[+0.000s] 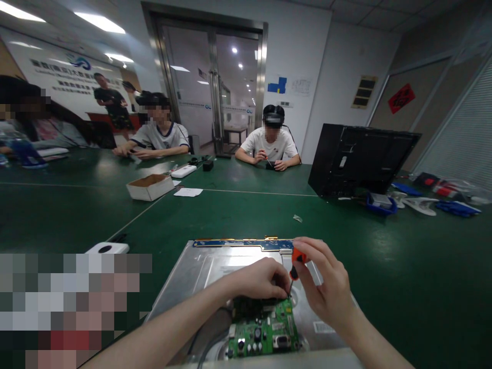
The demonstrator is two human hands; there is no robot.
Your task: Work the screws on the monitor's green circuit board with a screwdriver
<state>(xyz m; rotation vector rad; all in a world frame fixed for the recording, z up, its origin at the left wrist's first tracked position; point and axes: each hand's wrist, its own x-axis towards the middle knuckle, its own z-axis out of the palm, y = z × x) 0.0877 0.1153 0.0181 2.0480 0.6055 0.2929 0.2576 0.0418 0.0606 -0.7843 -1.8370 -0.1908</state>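
Note:
A silver metal panel back [200,271] lies flat on the green table [403,287] in front of me, with a blue strip board [238,244] along its far edge. A green circuit board [265,330] sits on its near part. My right hand [326,284] is closed round a small screwdriver with an orange handle [298,258], its tip down at the top edge of the green board. My left hand [261,279] rests curled on the board's upper edge, fingers pressed beside the screwdriver tip.
A black monitor shell [357,159] stands at the right, with blue and white parts [423,202] behind it. A cardboard box [149,186] and a white device [107,248] lie to the left. Three other people sit across the table; one [269,146] works with a tool.

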